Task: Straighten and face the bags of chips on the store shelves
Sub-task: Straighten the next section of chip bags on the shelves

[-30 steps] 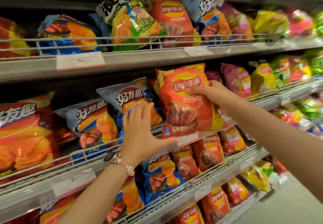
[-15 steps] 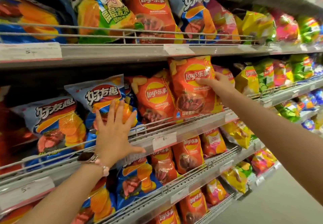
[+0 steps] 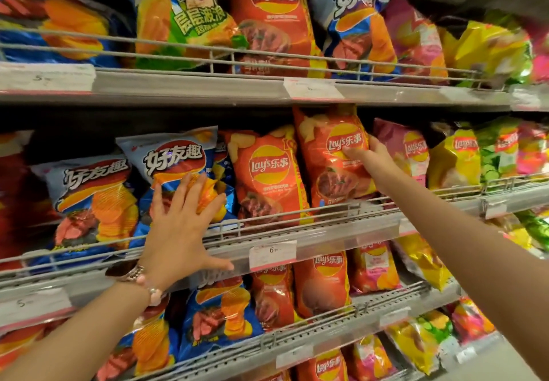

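My right hand (image 3: 368,159) grips the right edge of a red Lay's bag (image 3: 329,158) that stands upright on the middle shelf (image 3: 326,232), its top touching the shelf above. A second red Lay's bag (image 3: 267,178) stands just left of it. My left hand (image 3: 181,223) lies flat, fingers spread, against a blue and white chip bag (image 3: 175,158) further left, with the thumb on the shelf's front rail. Another blue and white bag (image 3: 89,199) leans beside it.
The top shelf (image 3: 208,86) holds green, red, blue and pink bags behind a wire rail. Pink, yellow and green bags (image 3: 454,155) fill the middle shelf to the right. Lower shelves (image 3: 341,321) carry more red and blue bags. Price tags (image 3: 271,254) hang on the rails.
My right hand has carried the red Lay's bag rightward and stood it next to the other red bag. My left hand has shifted onto the blue and white bag. The view has moved closer.
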Demonstrator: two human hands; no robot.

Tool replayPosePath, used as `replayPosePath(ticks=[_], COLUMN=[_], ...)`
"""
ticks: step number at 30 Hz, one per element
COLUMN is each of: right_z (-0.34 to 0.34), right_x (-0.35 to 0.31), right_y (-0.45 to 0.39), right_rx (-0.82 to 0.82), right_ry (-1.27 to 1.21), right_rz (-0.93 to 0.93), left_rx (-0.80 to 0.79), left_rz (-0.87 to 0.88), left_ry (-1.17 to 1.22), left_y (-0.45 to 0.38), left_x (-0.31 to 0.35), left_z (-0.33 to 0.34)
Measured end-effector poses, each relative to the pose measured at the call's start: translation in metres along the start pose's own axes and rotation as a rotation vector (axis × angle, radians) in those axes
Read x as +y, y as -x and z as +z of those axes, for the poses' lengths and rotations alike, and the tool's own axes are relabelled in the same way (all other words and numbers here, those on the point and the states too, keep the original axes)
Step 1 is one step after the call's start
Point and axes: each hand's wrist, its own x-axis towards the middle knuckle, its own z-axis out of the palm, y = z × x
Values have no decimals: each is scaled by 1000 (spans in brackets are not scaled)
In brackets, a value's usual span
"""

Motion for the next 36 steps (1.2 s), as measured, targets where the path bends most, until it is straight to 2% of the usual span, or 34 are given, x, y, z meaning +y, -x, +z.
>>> replayPosePath(ticks=[5,9,11,14,18,21,23,25,27,29,33,36], right_z=[-8,-8,-3,5,13,18,21,21,22,24,25,24], right_x=[34,43,43,44,45,29,10,-11,-32,-47,-51,-48], right_y=[-7,-7,-2,4,16,34,43,44,37,28,12,7], right_rx=[-82,-82,8,157,248,304,330,361,372,333,277,291], right_ry=[5,55,125,361,676,677,656,707,834,941,1028,970], right_rz=[116,63,-47,-268,-393,-635,-872,-1047,-1121,-1112,-1085,-1125], left_rx=[-26,-41,-51,-68,-83,-101,0,245,511,643,640,501], left_rz=[-2,-11,-12,-15,-24,-29,-31,5,57,71,61,115], left_ry=[-8,-17,-27,-32,-46,-62,-18,28,22,-5,-25,-85], left_y=[-2,0,0,0,2,2,0,-13,-34,-60,-104,-125], left_x=[0,1,1,5,8,11,15,18,18,15,9,7], left_z=[0,0,-1,-6,-12,-15,-26,-49,-78,-102,-135,-145])
